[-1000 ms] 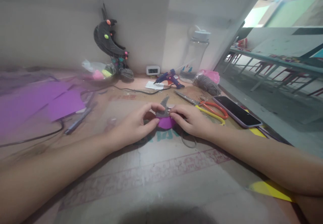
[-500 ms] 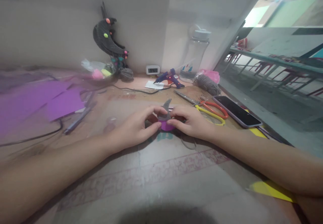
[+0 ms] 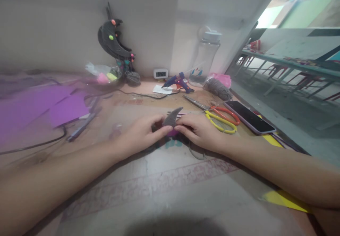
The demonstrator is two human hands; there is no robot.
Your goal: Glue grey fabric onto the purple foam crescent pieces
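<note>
Here, two bare hands: A person works at a table, left hand (image 3: 146,129) pinching a grey horn (image 3: 173,118), its thumb laid across the foot. The right hand (image 3: 203,128) curls in at three o'clock, thumb and fingers drawn close to that foot; what they grip cannot be told.
Grey horn: It sits mid-table between the hands, the dial's centre here, with its curved tip leaning toward one o'clock and a purple base (image 3: 173,133) peeking out at six.
Pinch: Steady, even pressure low on the foot would likely serve best, with the thin tip left free so it does not bend.
Grey strand: A loose loop (image 3: 196,156) lies at five o'clock, below the right hand, and is best kept from snagging.
Textures: The horn looks matte and fibrous, near in colour to the fuzzy yarn bundle (image 3: 218,89) at two o'clock. The base looks smooth, perhaps paper, like the flat purple sheets (image 3: 67,108) at nine.
Tools: Scissors (image 3: 215,110) with orange and yellow handles lie toward three o'clock; a hard-bodied blue glue gun (image 3: 176,82) rests at twelve.
</note>
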